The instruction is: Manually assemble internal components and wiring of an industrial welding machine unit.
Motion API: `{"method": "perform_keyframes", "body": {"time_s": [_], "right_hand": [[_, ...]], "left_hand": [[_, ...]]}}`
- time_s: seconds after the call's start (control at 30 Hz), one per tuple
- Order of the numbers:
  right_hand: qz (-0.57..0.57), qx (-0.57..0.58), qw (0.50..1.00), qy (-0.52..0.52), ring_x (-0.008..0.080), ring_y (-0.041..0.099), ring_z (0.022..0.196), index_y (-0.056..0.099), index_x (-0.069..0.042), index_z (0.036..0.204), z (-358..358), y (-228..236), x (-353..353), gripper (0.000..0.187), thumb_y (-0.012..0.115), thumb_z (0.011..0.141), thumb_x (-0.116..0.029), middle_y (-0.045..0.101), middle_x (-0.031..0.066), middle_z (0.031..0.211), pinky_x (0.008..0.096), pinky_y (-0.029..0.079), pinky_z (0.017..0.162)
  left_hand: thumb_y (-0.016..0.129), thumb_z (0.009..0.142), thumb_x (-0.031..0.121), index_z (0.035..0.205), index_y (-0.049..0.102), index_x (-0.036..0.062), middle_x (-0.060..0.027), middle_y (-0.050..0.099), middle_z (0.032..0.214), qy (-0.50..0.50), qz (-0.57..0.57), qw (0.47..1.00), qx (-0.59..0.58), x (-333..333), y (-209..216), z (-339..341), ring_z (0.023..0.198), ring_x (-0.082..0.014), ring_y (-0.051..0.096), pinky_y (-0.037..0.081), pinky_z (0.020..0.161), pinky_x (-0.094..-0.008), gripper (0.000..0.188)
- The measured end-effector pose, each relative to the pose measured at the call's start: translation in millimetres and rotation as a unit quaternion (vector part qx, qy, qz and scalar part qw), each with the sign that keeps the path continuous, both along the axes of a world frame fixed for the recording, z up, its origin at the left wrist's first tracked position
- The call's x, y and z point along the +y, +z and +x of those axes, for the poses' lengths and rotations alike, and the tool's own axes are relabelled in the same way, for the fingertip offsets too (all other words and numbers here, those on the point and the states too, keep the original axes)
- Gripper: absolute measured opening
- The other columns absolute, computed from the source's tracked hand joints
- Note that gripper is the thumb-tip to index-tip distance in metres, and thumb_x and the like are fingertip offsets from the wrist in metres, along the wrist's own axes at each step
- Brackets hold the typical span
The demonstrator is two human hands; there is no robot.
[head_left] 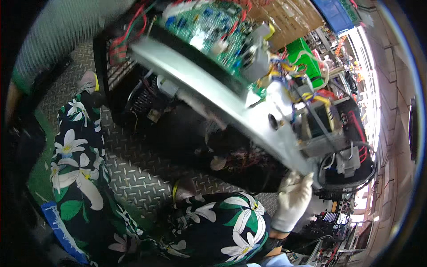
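Observation:
My right hand [293, 196], in a white glove, grips the lower right corner of a long silvery metal chassis panel [213, 95]. The panel stands tilted, carrying a green circuit board [209, 38], colourful wires and a boxy component like a transformer [320, 120]. Under it gapes a dark casing [191, 133] with loose wires and dusty parts inside. My left hand [71, 31], in a ribbed pale glove with a green cuff, looms large and blurred at the upper left. Its fingers are not discernible, nor whether they touch the chassis.
Behind the chassis are a cardboard box [284, 20], a green bin [307, 60] and a blue crate [333, 15]. Shelves crowded with parts line the right. My legs in flowered cloth flank the patterned metal floor [133, 173] beneath the casing.

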State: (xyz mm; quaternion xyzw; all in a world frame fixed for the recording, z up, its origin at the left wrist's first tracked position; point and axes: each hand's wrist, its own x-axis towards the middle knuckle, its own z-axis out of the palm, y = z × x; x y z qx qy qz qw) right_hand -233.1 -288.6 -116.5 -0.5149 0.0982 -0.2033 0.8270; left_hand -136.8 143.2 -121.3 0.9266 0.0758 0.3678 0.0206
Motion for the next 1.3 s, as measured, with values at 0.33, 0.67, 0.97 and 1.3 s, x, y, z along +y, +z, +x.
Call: {"method": "perform_keyframes", "body": {"time_s": [0.33,0.67,0.97,1.3], "right_hand": [[-0.062,-0.033,0.997,0.009,0.0174,0.064,0.077,0.052,-0.003,0.109,115.7,33.9,-34.0,0.031,0.058,0.093,-0.028,0.064,0.0115,0.091,0.0268,0.054,0.063],[-0.068,-0.059,0.995,-0.043,0.0139,0.059,0.071,0.051,-0.008,0.095,161.6,42.6,-23.5,0.022,0.059,0.093,-0.028,0.056,0.0035,0.075,0.0208,0.046,0.054],[-0.028,-0.073,0.997,0.019,0.0134,0.054,0.068,0.050,-0.008,0.093,164.7,40.5,-24.5,0.020,0.056,0.094,-0.027,0.054,0.0039,0.077,0.0254,0.044,0.059],[-0.085,-0.052,0.994,-0.042,0.0103,0.048,0.067,0.051,-0.009,0.091,184.4,47.6,-39.5,0.015,0.055,0.096,-0.023,0.048,-0.0001,0.076,0.0210,0.039,0.057]], "left_hand": [[0.054,0.083,0.016,0.132,0.036,0.0058,-0.0292,0.058,0.103,-0.060,-0.066,0.996,0.003,136.5,-131.1,85.8,0.095,-0.0357,0.060,0.048,0.084,-0.0416,0.054],[0.052,0.083,0.017,0.125,0.043,0.0013,-0.0280,0.059,0.098,-0.052,-0.117,0.990,-0.056,55.5,-50.5,148.4,0.088,-0.0342,0.061,0.048,0.078,-0.0405,0.046],[0.050,0.083,0.017,0.118,0.049,-0.0026,-0.0270,0.059,0.094,-0.038,-0.131,0.985,-0.104,4.9,40.5,138.6,0.082,-0.0328,0.062,0.049,0.074,-0.0394,0.041],[0.047,0.081,0.015,0.110,0.053,-0.0048,-0.0151,0.059,0.086,-0.156,-0.256,0.954,-0.027,-27.0,43.4,146.8,0.080,-0.0265,0.059,0.046,0.081,-0.0346,0.035]]}}
